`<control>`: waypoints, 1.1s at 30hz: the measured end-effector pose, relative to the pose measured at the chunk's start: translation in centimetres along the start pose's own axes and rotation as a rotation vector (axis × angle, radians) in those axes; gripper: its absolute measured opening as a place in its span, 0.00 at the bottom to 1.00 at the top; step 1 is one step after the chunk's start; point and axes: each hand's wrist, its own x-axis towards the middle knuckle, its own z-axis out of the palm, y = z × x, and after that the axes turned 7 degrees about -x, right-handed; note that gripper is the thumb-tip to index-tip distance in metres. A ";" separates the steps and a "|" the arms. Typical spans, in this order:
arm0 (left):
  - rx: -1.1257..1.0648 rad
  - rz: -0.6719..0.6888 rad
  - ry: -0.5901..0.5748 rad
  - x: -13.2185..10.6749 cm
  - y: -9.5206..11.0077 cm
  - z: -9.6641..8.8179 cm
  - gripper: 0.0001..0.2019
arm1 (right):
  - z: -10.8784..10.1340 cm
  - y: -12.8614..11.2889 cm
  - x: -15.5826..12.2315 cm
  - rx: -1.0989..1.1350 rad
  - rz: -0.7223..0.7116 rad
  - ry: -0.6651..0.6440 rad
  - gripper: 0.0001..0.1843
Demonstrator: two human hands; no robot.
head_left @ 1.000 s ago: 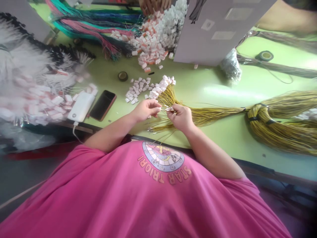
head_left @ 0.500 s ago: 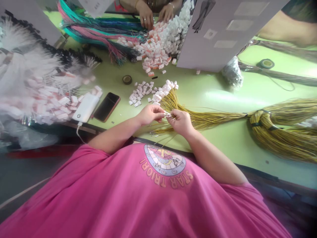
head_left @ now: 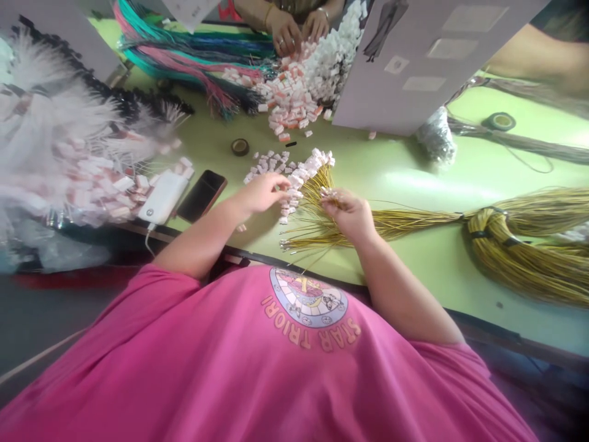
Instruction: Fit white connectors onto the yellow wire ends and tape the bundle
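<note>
Pinching wire ends [head_left: 329,193]: right hand [head_left: 350,212]; left hand [head_left: 263,192] half-spread beside connectors [head_left: 301,174].

Beside your left fingers [head_left: 278,181], the white connectors [head_left: 309,166] look like matt plastic; by your right fingers [head_left: 339,207], the yellow wires [head_left: 405,218] have a smooth, plastic-like sheen. Beyond both, the green tabletop [head_left: 400,178] looks glossy; below, your pink shirt [head_left: 276,380] is matt cloth.

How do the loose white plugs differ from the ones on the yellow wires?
The wired plugs sit at the ends of yellow wires; the loose plugs show no wires attached. The wired plugs crowd together in a band, while the loose plugs lie more scattered. Both are small, whitish and blocky.
</note>
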 end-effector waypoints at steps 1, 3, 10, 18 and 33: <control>0.140 0.033 0.041 0.6 -0.7 -0.6 0.15 | -0.2 0.0 0.1 0.056 0.042 0.025 0.09; 0.344 0.100 0.048 1.7 -2.1 -0.9 0.18 | -0.3 -0.1 0.1 0.142 0.165 0.031 0.10; 0.576 0.100 -0.055 3.1 -3.1 0.0 0.11 | 0.0 -1.0 -0.6 0.297 0.206 -0.049 0.10; -0.264 0.023 -0.056 -1.1 1.9 0.8 0.07 | 0.1 -0.8 -0.7 0.145 0.204 -0.060 0.10; -0.968 -0.206 -0.080 -2.1 2.9 4.1 0.08 | 0.1 -2.1 -1.2 -0.167 0.031 -0.022 0.12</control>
